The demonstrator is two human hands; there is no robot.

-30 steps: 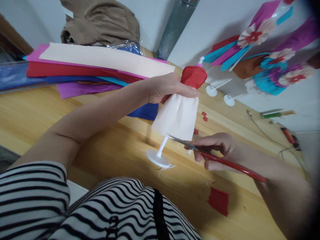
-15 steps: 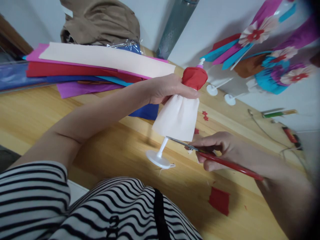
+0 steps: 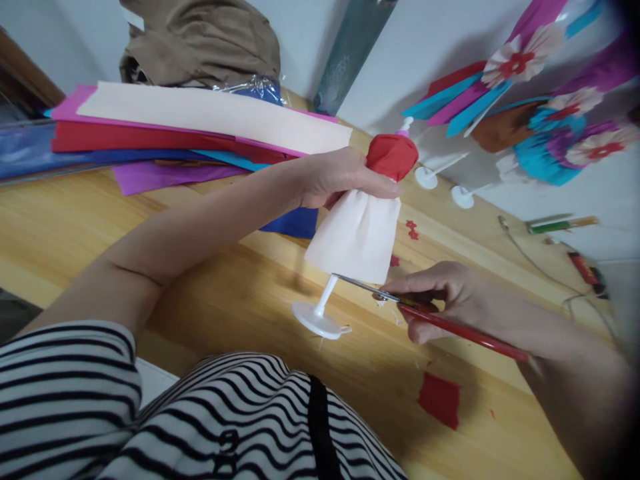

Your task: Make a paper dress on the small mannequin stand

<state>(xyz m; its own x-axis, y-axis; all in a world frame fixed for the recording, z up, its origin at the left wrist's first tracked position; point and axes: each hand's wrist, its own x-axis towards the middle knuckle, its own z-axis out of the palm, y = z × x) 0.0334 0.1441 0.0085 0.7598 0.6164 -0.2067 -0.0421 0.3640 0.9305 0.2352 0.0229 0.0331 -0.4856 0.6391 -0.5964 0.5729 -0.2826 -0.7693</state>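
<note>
A small doll form on a white stand (image 3: 320, 319) wears a red paper top (image 3: 393, 155) and a white paper skirt (image 3: 357, 235). My left hand (image 3: 335, 177) grips the form at its waist, where red meets white. My right hand (image 3: 440, 297) holds red-handled scissors (image 3: 450, 325). Their metal blades lie along the skirt's lower hem, pointing left toward the stand's stem.
A stack of coloured paper sheets (image 3: 190, 130) lies at the back left, with brown cloth (image 3: 200, 43) behind it. Finished paper-dressed dolls (image 3: 525, 100) lean at the back right. A red paper scrap (image 3: 440, 399) lies on the wooden table (image 3: 240, 300). Tools and a cord (image 3: 560, 257) sit at the right.
Almost nothing has moved; both hands keep their grip, and the scissors stay at the skirt's hem with only a slight shift.
</note>
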